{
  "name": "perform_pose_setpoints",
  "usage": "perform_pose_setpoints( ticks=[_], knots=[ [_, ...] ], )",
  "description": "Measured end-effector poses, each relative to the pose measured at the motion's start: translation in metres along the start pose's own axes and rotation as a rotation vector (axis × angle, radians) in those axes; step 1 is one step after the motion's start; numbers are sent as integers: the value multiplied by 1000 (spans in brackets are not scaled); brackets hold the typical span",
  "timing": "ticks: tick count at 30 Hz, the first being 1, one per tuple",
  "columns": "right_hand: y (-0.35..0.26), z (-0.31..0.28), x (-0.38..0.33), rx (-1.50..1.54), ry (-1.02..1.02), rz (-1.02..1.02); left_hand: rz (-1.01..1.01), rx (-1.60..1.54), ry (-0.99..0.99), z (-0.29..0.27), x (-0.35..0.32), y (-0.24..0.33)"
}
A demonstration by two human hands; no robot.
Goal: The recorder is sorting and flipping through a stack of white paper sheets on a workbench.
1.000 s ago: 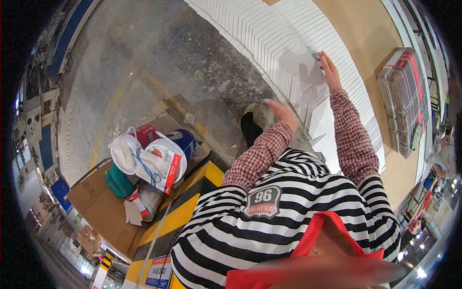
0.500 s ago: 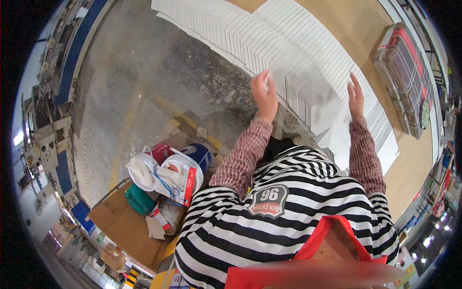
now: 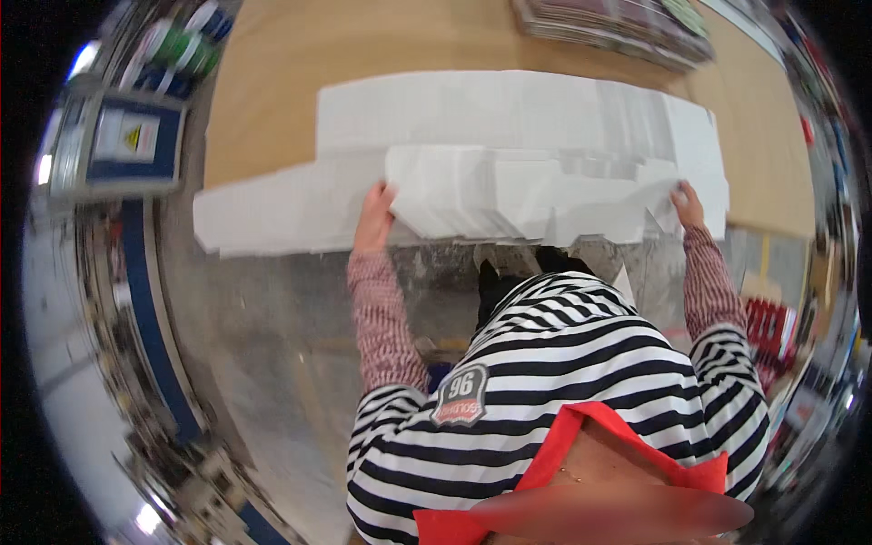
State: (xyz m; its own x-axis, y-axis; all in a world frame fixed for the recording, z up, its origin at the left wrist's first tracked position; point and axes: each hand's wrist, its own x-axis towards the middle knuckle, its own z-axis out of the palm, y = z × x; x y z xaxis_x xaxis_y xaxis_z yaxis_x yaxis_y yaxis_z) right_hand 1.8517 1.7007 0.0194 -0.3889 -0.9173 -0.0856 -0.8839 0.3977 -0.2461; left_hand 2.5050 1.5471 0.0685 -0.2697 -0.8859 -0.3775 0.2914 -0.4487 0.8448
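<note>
A small pile of flat white cardboard sheets (image 3: 445, 186) with notched edges lies in front of me, on top of a wider spread of white cardboard (image 3: 272, 209). My left hand (image 3: 375, 216) is closed on the left end of the pile, thumb at its upper corner. At the other end my right hand (image 3: 688, 205) has its fingers curled on the edge. Motion blur hides how many sheets are between my hands. Both forearms reach forward in checked sleeves.
The spread rests on a broad brown board surface (image 3: 263, 118). A strapped bundle of printed flat cardboard (image 3: 618, 32) sits at the far side. On the left stands a blue and grey machine cabinet (image 3: 136, 136) with a warning label. Red items (image 3: 770, 329) are at my right.
My view has turned toward the white cardboard. My hands, empty and apart over the overlapping sheets before, now grip the two ends of a pile. The box of tape and tools has left view.
</note>
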Motion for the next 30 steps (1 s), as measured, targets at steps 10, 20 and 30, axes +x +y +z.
perform_pose_setpoints(
  ticks=[10,20,30],
  knots=[
    [-36,-20,-2,19,-192,-8,76,-889,-34,39,-50,-139],
    [-53,-2,0,122,-146,-335,46,-274,523,109,-31,-158],
    [-42,3,2,148,-99,-401,439,120,566,177,-49,-103]
  ],
)
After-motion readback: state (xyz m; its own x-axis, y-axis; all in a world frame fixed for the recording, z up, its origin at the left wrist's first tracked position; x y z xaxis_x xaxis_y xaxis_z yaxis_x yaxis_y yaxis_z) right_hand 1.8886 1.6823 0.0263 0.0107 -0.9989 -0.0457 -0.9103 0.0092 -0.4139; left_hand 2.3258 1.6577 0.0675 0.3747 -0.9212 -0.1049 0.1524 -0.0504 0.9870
